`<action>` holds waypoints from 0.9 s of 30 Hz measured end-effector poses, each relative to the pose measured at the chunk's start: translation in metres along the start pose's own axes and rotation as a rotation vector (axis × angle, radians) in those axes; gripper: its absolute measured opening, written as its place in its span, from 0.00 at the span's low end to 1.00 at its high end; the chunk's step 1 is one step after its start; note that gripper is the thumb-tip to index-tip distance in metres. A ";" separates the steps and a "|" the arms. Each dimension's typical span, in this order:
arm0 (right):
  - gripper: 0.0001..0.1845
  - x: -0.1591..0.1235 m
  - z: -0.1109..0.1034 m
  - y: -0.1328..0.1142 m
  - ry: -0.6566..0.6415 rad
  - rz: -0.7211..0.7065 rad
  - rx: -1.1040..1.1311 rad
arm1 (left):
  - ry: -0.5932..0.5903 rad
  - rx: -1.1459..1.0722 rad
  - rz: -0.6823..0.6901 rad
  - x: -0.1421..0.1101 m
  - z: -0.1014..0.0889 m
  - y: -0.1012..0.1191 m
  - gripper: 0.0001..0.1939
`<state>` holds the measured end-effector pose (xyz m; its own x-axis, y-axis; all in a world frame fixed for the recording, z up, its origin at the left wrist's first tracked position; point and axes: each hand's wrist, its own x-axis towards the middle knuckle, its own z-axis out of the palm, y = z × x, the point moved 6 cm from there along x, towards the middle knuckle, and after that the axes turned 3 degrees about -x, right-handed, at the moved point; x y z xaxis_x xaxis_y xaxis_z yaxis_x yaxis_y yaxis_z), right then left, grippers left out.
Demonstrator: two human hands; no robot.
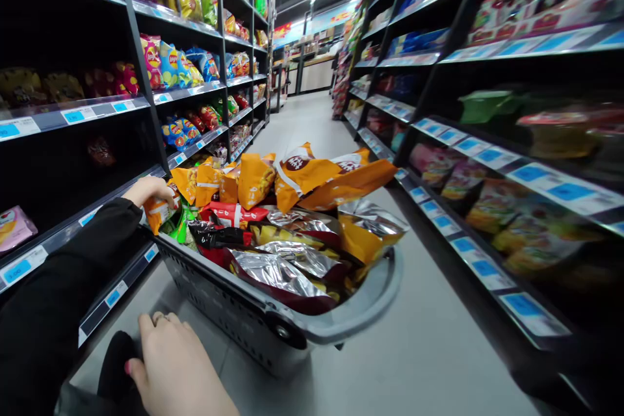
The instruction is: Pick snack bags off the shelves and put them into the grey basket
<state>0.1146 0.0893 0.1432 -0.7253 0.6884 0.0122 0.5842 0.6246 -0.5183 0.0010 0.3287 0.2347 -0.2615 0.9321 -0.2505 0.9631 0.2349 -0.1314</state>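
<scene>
A grey plastic shopping basket (219, 286) stands on the floor, heaped with snack bags. My left hand (150, 192), in a black sleeve, reaches to its far left corner. Its fingers are closed on an orange snack bag (156, 213) beside a green packet (182, 226). Several more orange bags (256, 179) stand along the far side. Silver-and-dark-red bags (283, 273) lie nearer, with a red packet (234, 213) among them. Low in front of the basket is my right hand (175, 361), loosely curled, thumb apart from the fingers, with nothing visible in it.
Dark shelving with chip bags (168, 65) and price labels lines the left side. Another shelf (487, 156) of packets and tubs runs along the right. Between them the grey floor (312, 120) leads to a counter (316, 73). A black rounded shape (116, 364) is beside my right thumb.
</scene>
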 end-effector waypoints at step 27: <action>0.19 0.007 0.009 0.011 -0.032 0.017 -0.018 | 0.367 0.034 0.038 -0.029 0.056 0.006 0.29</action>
<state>0.1127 0.0978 0.1298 -0.7261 0.6872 -0.0243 0.6029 0.6192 -0.5030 0.0111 0.2876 0.1875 -0.1798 0.9781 0.1046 0.9674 0.1951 -0.1617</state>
